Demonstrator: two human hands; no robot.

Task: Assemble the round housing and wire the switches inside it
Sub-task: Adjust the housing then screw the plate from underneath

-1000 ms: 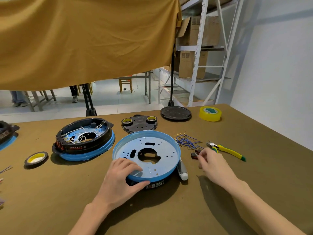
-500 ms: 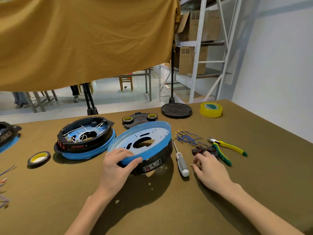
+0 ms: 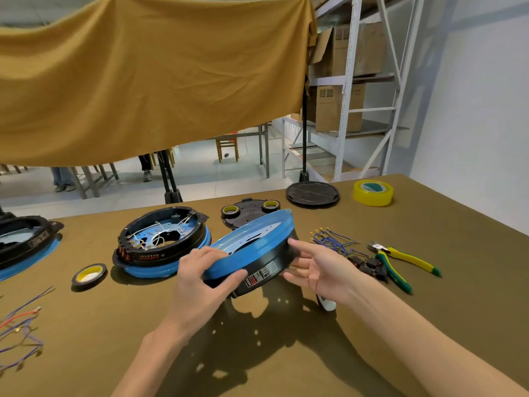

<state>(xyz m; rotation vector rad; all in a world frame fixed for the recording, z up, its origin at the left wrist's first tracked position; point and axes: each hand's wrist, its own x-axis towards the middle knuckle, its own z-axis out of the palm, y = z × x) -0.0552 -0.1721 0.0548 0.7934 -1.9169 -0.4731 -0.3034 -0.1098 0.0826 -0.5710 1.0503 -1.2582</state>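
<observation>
The round housing (image 3: 252,253) is being held tilted above the tabletop (image 3: 286,353), its blue-rimmed plate facing up and away and its black wall with a printed label facing the person. The left hand (image 3: 200,279) is gripping the near rim, fingers curled over the blue edge and thumb pressing under it. The right hand (image 3: 317,270) is cupping the black wall from the right with fairly straight, spread fingers, supporting rather than clamping.

The housing is looking stiff and fairly light, a thin metal plate seated in a plastic ring, so 2 hands on opposite sides are likely suiting it best; the glossy blue rim may be slippery and the plate edge may be sharp. The perforated plate is throwing spotted light onto the tabletop below.

The tabletop is covered in brown cloth that should be stopping parts from sliding. A second housing (image 3: 163,242), already wired, is sitting to the left; blue wires (image 3: 332,239), black switches (image 3: 369,265), pliers (image 3: 400,262) and tape rolls (image 3: 373,192) are lying to the right. A mustard curtain (image 3: 148,75) and shelving (image 3: 357,81) are standing behind.
</observation>
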